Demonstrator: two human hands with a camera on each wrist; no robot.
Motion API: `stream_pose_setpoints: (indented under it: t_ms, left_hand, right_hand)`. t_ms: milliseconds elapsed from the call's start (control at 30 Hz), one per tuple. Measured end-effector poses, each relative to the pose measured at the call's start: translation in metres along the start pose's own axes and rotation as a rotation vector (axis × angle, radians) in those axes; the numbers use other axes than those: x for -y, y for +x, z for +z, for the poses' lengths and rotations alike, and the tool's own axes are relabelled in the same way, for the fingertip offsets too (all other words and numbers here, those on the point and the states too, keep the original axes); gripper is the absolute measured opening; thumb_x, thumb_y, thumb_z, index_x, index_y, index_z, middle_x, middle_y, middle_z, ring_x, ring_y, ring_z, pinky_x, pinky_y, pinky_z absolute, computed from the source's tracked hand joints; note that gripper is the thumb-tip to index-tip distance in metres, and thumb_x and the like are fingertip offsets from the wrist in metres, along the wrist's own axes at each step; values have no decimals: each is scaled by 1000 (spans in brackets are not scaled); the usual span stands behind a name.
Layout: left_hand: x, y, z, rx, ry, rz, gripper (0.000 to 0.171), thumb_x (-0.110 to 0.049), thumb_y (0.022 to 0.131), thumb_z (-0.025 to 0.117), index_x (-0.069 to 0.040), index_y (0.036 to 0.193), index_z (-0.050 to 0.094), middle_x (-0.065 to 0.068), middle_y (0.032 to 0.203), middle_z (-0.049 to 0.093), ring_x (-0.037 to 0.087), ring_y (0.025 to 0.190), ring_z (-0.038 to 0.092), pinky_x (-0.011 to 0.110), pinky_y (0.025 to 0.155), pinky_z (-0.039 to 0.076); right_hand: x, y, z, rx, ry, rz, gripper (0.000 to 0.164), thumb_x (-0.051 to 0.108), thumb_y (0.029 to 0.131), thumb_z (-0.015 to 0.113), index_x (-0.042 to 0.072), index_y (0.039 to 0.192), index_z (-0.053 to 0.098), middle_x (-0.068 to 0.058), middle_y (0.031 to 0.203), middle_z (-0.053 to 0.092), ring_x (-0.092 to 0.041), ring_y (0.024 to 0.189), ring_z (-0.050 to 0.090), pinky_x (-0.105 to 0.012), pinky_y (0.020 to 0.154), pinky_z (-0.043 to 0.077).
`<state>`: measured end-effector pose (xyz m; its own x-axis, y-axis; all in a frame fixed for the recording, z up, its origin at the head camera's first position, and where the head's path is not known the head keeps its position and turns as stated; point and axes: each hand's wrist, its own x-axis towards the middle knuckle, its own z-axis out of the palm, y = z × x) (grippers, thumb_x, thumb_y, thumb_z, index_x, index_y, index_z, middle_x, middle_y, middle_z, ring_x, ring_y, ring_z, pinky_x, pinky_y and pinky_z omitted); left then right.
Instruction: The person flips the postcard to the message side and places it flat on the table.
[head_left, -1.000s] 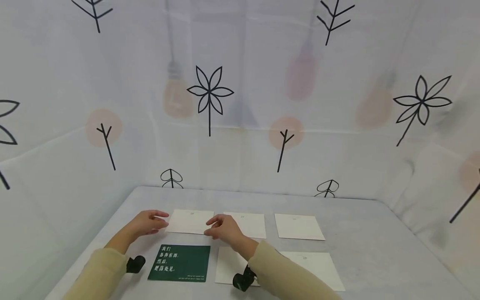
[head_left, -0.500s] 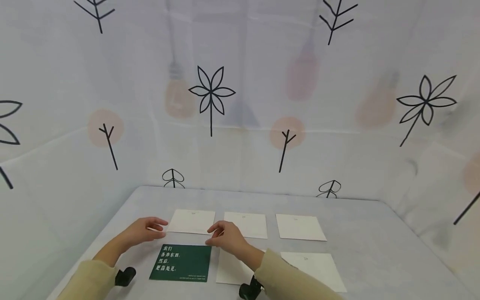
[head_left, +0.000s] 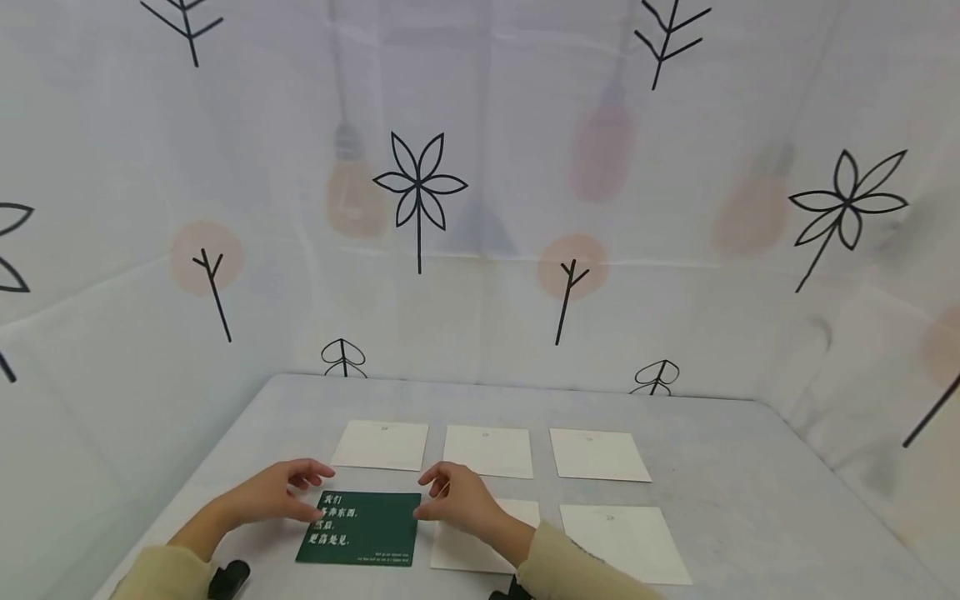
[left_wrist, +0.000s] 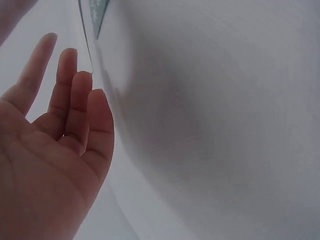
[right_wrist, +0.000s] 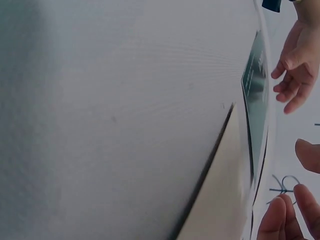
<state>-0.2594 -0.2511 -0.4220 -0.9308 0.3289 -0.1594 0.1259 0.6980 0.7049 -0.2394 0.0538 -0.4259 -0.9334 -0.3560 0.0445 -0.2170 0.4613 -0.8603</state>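
Observation:
A dark green card (head_left: 367,542) printed with white characters lies flat at the front left of the table in the head view. My left hand (head_left: 262,498) is over its left side, the thumb overlapping the card's edge in this view. In the left wrist view the left hand (left_wrist: 45,155) has loosely bent fingers and holds nothing. My right hand (head_left: 467,502) is at the card's upper right corner, thumb tip by the edge. The right wrist view shows both hands raised above the green card (right_wrist: 257,95), apart from it. A white card (head_left: 468,554) is partly hidden under the right forearm.
Behind the green card is a row of white cards: left (head_left: 381,446), middle (head_left: 489,452) and right (head_left: 600,456). Another white card (head_left: 624,546) lies at the front right. A patterned cloth (head_left: 480,317) hangs behind the grey-white table (head_left: 720,483).
Both hands have come down from the back left white card toward the green card, one on each side of it. The cards have not visibly moved.

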Motion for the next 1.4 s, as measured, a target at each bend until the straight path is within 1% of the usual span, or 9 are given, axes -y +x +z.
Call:
stream_pose_setpoints:
  t_ms: [67,200,300,467,667,833,967,1200,1400]
  left_hand:
    - [1,-1,1,15,16,-2,63,-28,62,86,-10,117,59,3,104,55,23,95,47,40,80,44]
    - [4,-5,1,51,42,22,69,-25,60,87,-10,120,55,6,105,52,27,98,47,50,86,41]
    - [4,-6,1,81,60,50,71,-25,60,88,-9,120,53,8,106,51,30,100,46,56,90,36]
    - [8,-8,1,101,116,88,73,-24,57,89,-8,118,52,10,108,50,33,103,45,61,93,32]
    - [11,-9,1,100,170,111,72,-24,56,89,-8,115,51,8,105,47,30,100,42,59,93,32]
    - [14,-8,3,87,190,102,74,-25,56,90,-9,115,49,7,105,46,30,99,42,58,92,33]
    - [13,-6,4,84,181,83,73,-27,54,90,-10,113,50,8,107,47,31,103,42,60,94,31]
    - [9,-6,4,85,175,68,75,-22,52,91,-10,112,47,7,103,45,29,99,41,57,93,32]
    - [6,-8,6,106,68,84,79,-14,53,90,-4,113,40,7,101,45,32,103,43,58,95,32]
  right_hand:
    - [-1,-2,2,-1,15,2,31,9,69,81,6,95,64,-1,75,53,-13,66,47,-24,54,40]
    - [-3,-4,7,10,15,10,35,8,68,82,6,97,63,-2,76,52,-14,67,46,-24,54,39]
    - [-4,-4,9,23,-18,17,41,10,66,83,7,100,61,-1,78,51,-14,68,45,-26,56,39]
    - [-9,0,13,76,-97,43,55,14,62,87,8,107,56,0,80,48,-15,69,43,-28,59,38]
    - [-9,2,14,127,-173,66,66,15,58,89,7,112,52,0,83,45,-15,74,43,-30,65,40]
    - [-7,3,14,162,-213,89,63,15,60,88,7,111,53,-1,85,44,-16,76,43,-29,67,40]
    - [-5,2,12,172,-224,93,61,15,60,88,7,110,53,-1,85,43,-15,76,42,-28,67,40]
    - [-4,2,12,165,-213,88,65,14,59,89,7,112,52,-1,84,43,-15,76,42,-29,65,39]
    - [-3,2,11,155,-193,76,68,12,57,89,10,111,48,-2,83,45,-16,73,44,-29,63,40]
